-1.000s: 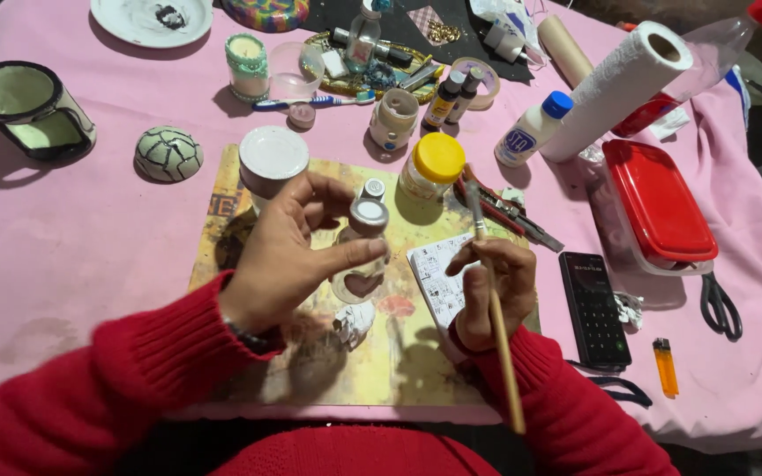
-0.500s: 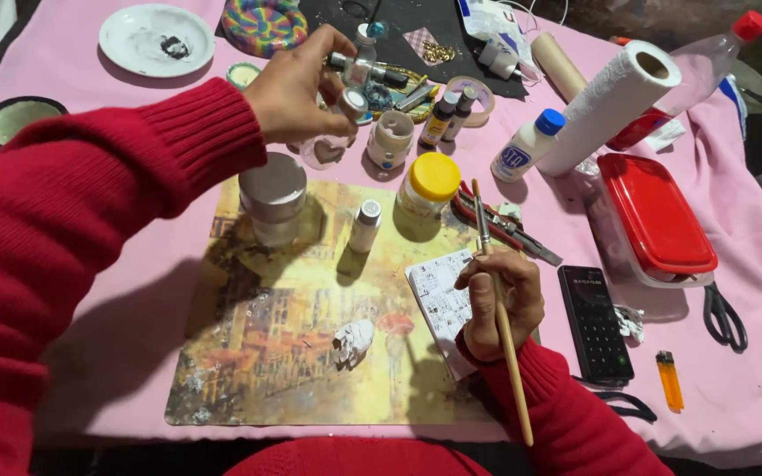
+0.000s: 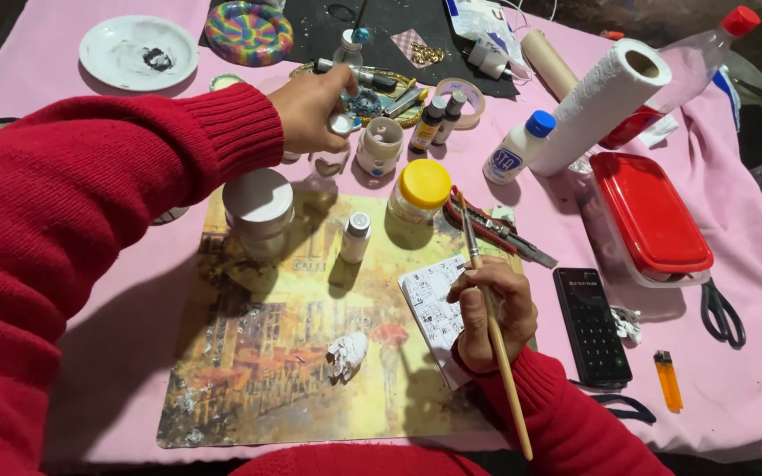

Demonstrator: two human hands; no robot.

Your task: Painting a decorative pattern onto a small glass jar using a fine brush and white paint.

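On the near part of the painted placemat (image 3: 249, 370) lies a small white crumpled piece (image 3: 347, 355), free of both hands. Just right of it the right hand (image 3: 491, 310) is clenched around a wooden paintbrush (image 3: 492, 328) — bristles up, handle slanting toward the table edge — over a white patterned tile (image 3: 429, 304). Farther back stand a small white-capped bottle (image 3: 355, 236), a white-lidded jar (image 3: 258, 211) and a yellow-lidded jar (image 3: 420, 191). Beyond the mat the left hand (image 3: 310, 107), red sleeve stretched across, pinches a small white object (image 3: 340, 123) — beside a cream pot (image 3: 379, 145).
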